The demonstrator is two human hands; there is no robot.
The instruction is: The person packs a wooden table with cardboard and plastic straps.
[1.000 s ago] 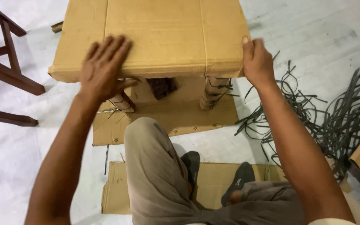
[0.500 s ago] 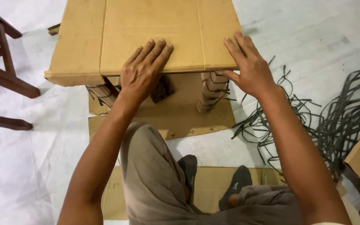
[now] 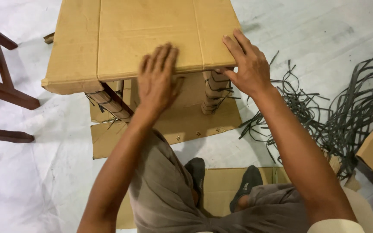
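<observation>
The left hand [image 3: 157, 80], fingers spread flat, had slid rightward along the near edge of the cardboard-wrapped table [image 3: 139, 36], closing toward the right hand [image 3: 243, 64], which had come off the corner and lay open on top, smoothing the wrap. Black straps [image 3: 324, 112] lay right of the table.

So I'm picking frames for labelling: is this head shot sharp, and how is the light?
Head view: left hand motion-blurred, right hand and cardboard-wrapped table sharp; soft even light, faint shadow under the table, no glare, edges slightly bowed.
</observation>
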